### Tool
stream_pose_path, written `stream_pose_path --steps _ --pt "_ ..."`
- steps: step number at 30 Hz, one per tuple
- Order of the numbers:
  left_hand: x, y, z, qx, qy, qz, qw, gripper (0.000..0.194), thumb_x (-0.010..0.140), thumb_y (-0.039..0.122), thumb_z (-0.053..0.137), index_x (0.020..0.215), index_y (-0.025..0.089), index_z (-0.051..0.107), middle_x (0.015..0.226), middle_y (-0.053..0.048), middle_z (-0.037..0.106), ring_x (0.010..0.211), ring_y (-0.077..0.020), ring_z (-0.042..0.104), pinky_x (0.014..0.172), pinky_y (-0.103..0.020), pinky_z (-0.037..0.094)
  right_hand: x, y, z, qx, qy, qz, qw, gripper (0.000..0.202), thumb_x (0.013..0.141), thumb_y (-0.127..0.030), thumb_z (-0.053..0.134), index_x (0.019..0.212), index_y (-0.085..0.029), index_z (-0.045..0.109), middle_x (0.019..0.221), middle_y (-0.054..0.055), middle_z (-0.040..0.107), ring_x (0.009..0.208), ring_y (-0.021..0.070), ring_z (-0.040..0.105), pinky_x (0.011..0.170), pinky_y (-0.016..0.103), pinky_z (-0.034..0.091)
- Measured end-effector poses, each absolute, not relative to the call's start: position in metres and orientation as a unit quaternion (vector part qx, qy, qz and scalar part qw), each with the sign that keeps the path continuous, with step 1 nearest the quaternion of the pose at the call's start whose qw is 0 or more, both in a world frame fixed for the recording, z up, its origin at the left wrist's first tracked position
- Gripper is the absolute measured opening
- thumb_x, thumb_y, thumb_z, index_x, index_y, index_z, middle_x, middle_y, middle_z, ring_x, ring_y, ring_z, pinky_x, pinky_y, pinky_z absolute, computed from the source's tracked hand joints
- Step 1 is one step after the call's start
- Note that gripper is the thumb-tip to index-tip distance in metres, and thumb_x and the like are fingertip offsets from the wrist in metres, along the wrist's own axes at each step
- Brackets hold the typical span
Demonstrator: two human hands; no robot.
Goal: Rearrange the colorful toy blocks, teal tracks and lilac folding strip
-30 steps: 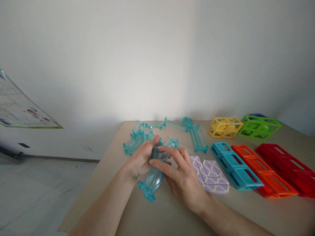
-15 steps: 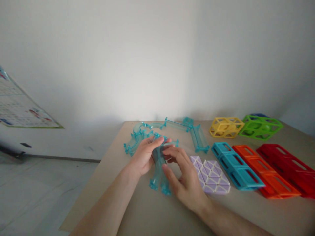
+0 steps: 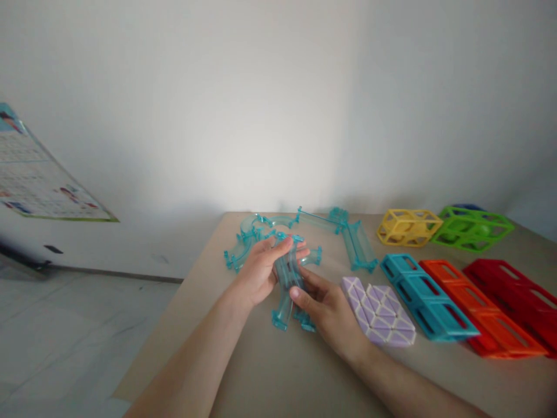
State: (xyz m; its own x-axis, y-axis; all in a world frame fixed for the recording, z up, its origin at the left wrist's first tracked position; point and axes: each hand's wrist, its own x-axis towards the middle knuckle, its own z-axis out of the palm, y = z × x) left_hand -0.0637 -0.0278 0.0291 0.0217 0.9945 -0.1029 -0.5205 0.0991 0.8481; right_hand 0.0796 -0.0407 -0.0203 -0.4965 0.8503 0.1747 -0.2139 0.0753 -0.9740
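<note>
Clear teal curved track pieces [image 3: 287, 273] lie together between my two hands, over the near middle of the table. My left hand [image 3: 260, 270] is closed around their upper part, thumb on top. Lower down, my right hand [image 3: 326, 302] grips their right side with thumb and fingers. The splayed lower ends with small connectors stick out below my hands. Just beyond my fingers lies another short teal track piece [image 3: 312, 255], partly hidden. More curved teal track pieces [image 3: 241, 249] rest behind my left hand.
A straight teal track piece [image 3: 359, 247] lies farther back. To the right are a lilac triangle-patterned puzzle [image 3: 383, 313], blue frames [image 3: 429, 296], orange frames [image 3: 483, 307], red frames [image 3: 516, 296], a yellow frame block [image 3: 408, 226] and a green one [image 3: 472, 227]. A wall [image 3: 278, 116] stands behind the table.
My right hand has closed onto the lower right side of the track pieces, where its fingers were looser before. The pieces have tilted slightly, and the view has shifted a little.
</note>
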Motion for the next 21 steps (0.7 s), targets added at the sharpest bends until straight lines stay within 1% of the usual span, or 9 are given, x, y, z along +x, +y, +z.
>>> stream_pose_path --steps 2,4,7,10,13,16,19,21 --pt "-0.0635 -0.0283 0.0291 0.322 0.353 0.59 0.651 0.018 0.079 0.028 0.07 0.086 0.012 0.064 0.1 -0.014 0.073 0.103 -0.0291 0.066 0.094 -0.041 0.048 0.0805 -0.0396 -0.0181 -0.261 -0.618 0.6 0.436 0.045 0.085 -0.041 0.063 0.127 -0.023 0.06 0.129 0.004 0.062 0.125 0.0272 0.051 0.106 0.042 0.039" --pt "-0.0626 -0.0285 0.0281 0.329 0.332 0.59 0.659 0.018 0.08 0.028 0.069 0.087 0.012 0.064 0.099 -0.015 0.073 0.106 -0.029 0.065 0.098 -0.042 0.044 0.0811 -0.039 -0.0175 -0.273 -0.631 0.583 0.433 0.045 0.089 -0.042 0.058 0.131 -0.025 0.057 0.133 0.003 0.06 0.129 0.0267 0.048 0.11 0.044 0.034" --pt "-0.0614 -0.0284 0.0264 0.338 0.318 0.59 0.661 0.018 0.08 0.027 0.07 0.088 0.013 0.063 0.097 -0.014 0.074 0.108 -0.0293 0.064 0.1 -0.044 0.042 0.0816 -0.0393 -0.0179 -0.29 -0.638 0.576 0.419 0.045 0.092 -0.042 0.053 0.135 -0.027 0.052 0.132 0.001 0.06 0.125 0.0272 0.053 0.107 0.046 0.038" --pt "-0.062 -0.0286 0.0265 0.342 0.316 0.587 0.662 0.02 0.078 0.027 0.072 0.09 0.013 0.064 0.097 -0.014 0.074 0.108 -0.0299 0.064 0.1 -0.044 0.042 0.0819 -0.0402 -0.0184 -0.295 -0.645 0.564 0.424 0.043 0.093 -0.041 0.052 0.134 -0.028 0.053 0.129 0.001 0.062 0.122 0.0272 0.055 0.105 0.046 0.042" --pt "-0.0635 -0.029 0.0274 0.343 0.317 0.582 0.666 0.023 0.077 0.027 0.073 0.093 0.013 0.065 0.101 -0.015 0.073 0.109 -0.0309 0.063 0.098 -0.044 0.043 0.082 -0.0412 -0.0184 -0.29 -0.66 0.536 0.44 0.04 0.094 -0.039 0.051 0.133 -0.028 0.055 0.131 0.001 0.061 0.125 0.0258 0.052 0.108 0.045 0.039" --pt "-0.0644 -0.0294 0.0274 0.355 0.313 0.572 0.669 0.02 0.079 0.028 0.07 0.091 0.012 0.066 0.103 -0.016 0.072 0.11 -0.032 0.063 0.098 -0.045 0.044 0.0827 -0.0415 -0.0177 -0.289 -0.673 0.517 0.443 0.041 0.095 -0.037 0.05 0.134 -0.027 0.053 0.133 0.002 0.059 0.127 0.0247 0.05 0.111 0.044 0.035" --pt "-0.0647 -0.0302 0.0271 0.375 0.296 0.561 0.676 0.014 0.079 0.021 0.07 0.088 0.01 0.067 0.103 -0.016 0.072 0.113 -0.0309 0.061 0.101 -0.043 0.041 0.0836 -0.0411 -0.0162 -0.291 -0.678 0.512 0.439 0.042 0.095 -0.038 0.049 0.134 -0.026 0.053 0.134 0.004 0.058 0.126 0.025 0.051 0.111 0.044 0.034" --pt "-0.065 -0.031 0.0272 0.372 0.294 0.559 0.681 0.017 0.075 0.013 0.072 0.092 0.012 0.067 0.102 -0.013 0.073 0.114 -0.0288 0.061 0.103 -0.041 0.04 0.0837 -0.041 -0.0155 -0.285 -0.68 0.518 0.434 0.043 0.094 -0.038 0.049 0.135 -0.025 0.052 0.133 0.004 0.059 0.125 0.0255 0.051 0.11 0.044 0.035"
